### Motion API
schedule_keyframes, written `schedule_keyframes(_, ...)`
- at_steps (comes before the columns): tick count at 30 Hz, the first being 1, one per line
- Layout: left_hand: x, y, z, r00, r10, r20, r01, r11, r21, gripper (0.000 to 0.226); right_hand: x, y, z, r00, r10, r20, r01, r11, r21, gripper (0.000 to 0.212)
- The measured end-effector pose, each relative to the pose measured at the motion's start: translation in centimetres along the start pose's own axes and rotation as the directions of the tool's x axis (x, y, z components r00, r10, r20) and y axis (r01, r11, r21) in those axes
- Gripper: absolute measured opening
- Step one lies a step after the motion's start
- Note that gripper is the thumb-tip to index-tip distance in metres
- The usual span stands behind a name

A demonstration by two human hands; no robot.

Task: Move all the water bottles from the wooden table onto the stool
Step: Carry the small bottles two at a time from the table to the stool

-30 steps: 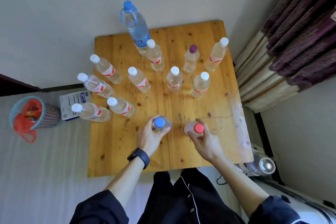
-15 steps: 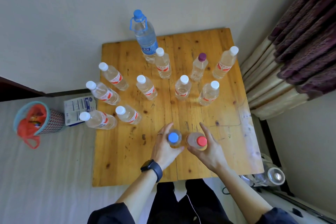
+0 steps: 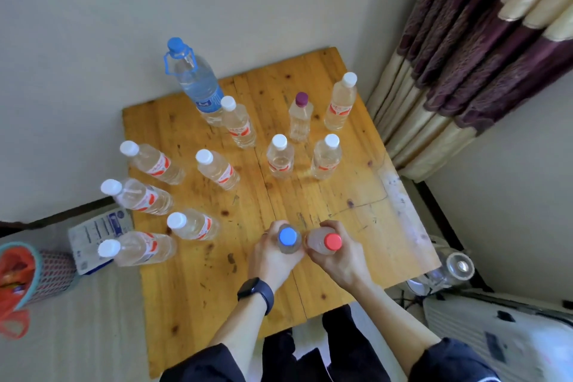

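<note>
head | left hand (image 3: 269, 259): blue-capped bottle (image 3: 287, 237) | right hand (image 3: 338, 264): red-capped bottle (image 3: 324, 241) | both cap-up

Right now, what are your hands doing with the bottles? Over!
Left hand grips blue-capped clear bottle. Right hand grips red-capped clear bottle. Nothing blocking; other bottles stand farther back.

Plastic bottles (image 3: 280, 161) on a wood table (image 3: 192, 288)
Bottles clear and glossy, caps (image 3: 279, 141) smooth; table knotty, scuffed, faintly shiny; curtain (image 3: 480, 56) patterned cloth.

Blue-capped bottle (image 3: 287, 236) mostly behind left fingers (image 3: 272, 228)
</note>
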State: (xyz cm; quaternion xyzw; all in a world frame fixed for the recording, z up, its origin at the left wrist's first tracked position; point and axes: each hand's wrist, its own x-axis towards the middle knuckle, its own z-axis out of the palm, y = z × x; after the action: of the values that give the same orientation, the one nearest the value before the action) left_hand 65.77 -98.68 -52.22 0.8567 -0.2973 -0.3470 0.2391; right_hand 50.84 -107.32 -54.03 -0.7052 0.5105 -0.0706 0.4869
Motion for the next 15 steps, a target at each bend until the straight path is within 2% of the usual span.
schedule_keyframes(5,-1.3,-0.7,-1.2,0.989,0.133,0.067,-0.135,0.991,0.013,0.044,-4.5,0.0,-0.8,0.978,0.030,-0.208,-0.025,0.999,0.025,0.055)
schedule_keyframes(9,-3.7,1.1,-2.9,0.931,0.306,0.198,-0.321,0.946,0.044,0.042,-11.9,-0.8,-3.1,0.909,0.088,-0.406,-0.061,0.995,0.078,0.052)
schedule_keyframes(11,-5.0,2.7,-3.3,0.853,0.438,0.284,-0.472,0.879,0.062,0.042,-16.2,-1.4,-4.3,0.858,0.139,-0.495,-0.100,0.989,0.104,0.053)
schedule_keyframes(15,-8.0,7.1,-1.3,0.623,0.631,0.462,-0.730,0.682,0.053,0.048,-24.7,-0.4,-5.3,0.698,0.275,-0.661,-0.178,0.961,0.211,0.049)
